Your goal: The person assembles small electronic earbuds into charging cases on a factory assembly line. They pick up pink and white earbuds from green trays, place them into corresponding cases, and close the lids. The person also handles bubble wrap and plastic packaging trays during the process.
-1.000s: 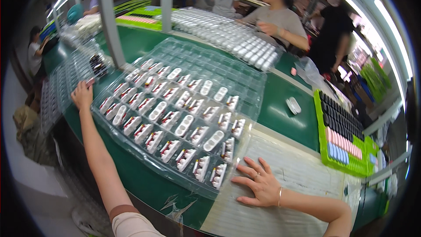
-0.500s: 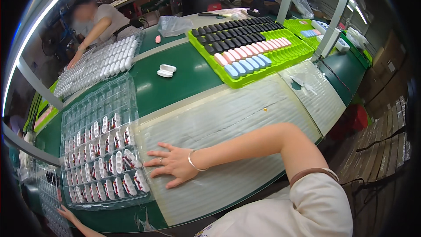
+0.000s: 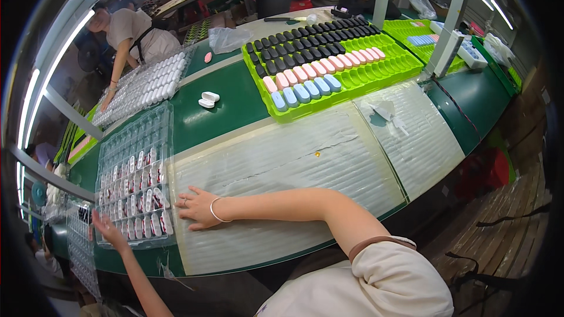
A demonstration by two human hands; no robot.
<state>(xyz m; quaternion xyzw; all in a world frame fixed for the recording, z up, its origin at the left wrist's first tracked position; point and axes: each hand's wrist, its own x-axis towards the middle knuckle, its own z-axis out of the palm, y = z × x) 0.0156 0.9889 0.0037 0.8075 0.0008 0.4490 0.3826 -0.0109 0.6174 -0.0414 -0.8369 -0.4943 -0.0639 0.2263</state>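
Resting my right hand (image 3: pixel 197 208) flat, fingers spread and released, on the ribbed white mat (image 3: pixel 305 164), just beside the clear blister tray (image 3: pixel 134 182). My left hand (image 3: pixel 106 227) touches the tray's near edge, fingers open, grasping nothing.
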